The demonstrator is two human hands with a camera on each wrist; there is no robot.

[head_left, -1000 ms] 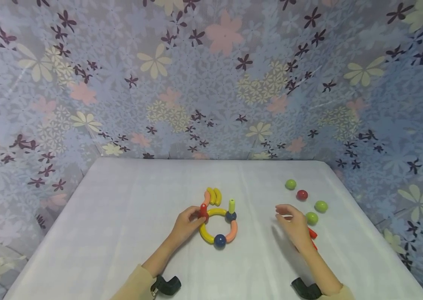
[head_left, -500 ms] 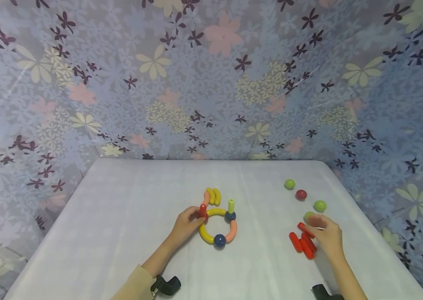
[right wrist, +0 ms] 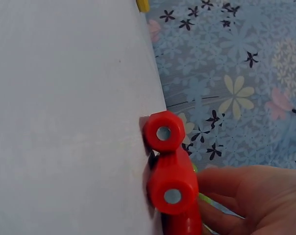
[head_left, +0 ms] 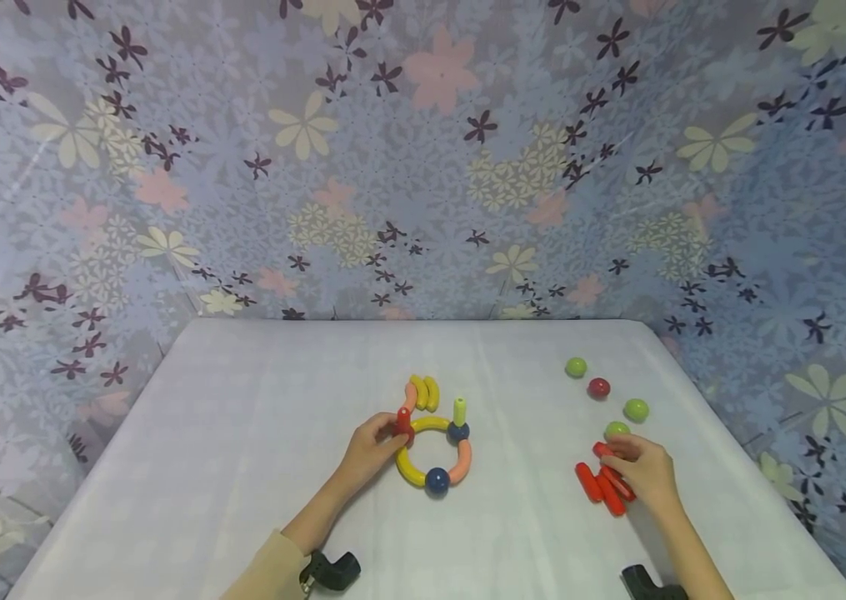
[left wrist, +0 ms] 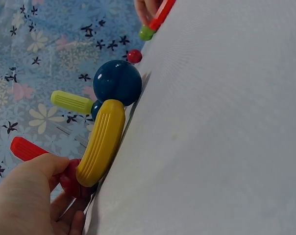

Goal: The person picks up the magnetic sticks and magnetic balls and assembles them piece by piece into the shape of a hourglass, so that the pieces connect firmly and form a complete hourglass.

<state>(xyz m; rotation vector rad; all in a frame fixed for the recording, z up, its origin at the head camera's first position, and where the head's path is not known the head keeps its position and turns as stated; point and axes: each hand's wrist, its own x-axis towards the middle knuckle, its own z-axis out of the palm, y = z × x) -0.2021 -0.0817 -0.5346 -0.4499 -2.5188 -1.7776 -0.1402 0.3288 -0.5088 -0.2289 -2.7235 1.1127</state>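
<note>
A ring of magnetic rods and balls lies in the middle: yellow rods (head_left: 411, 469), a salmon rod (head_left: 464, 461), a navy ball (head_left: 438, 481) and a second navy ball (head_left: 458, 432) bearing an upright lime rod (head_left: 460, 412). My left hand (head_left: 370, 450) grips the red ball (left wrist: 71, 180) at the ring's left, thumb and fingers around it; an upright red rod (head_left: 403, 420) stands on that ball. On the right, my right hand (head_left: 649, 472) pinches a red magnetic rod (head_left: 602, 449) among several others (head_left: 588, 482). In the right wrist view, red rod ends (right wrist: 163, 133) show silvery magnets and partly hide the fingers.
Beyond my right hand lie green balls (head_left: 636, 410) and a red ball (head_left: 598, 388). Loose yellow rods (head_left: 433, 393) and a salmon rod (head_left: 411, 396) lie behind the ring. A white cloth covers the table (head_left: 280, 375); a floral curtain (head_left: 392, 167) hangs behind it.
My right hand has moved right and down to the red rods, uncovering several of them, and its fingers have closed on one. The left hand stays on the red ball.
</note>
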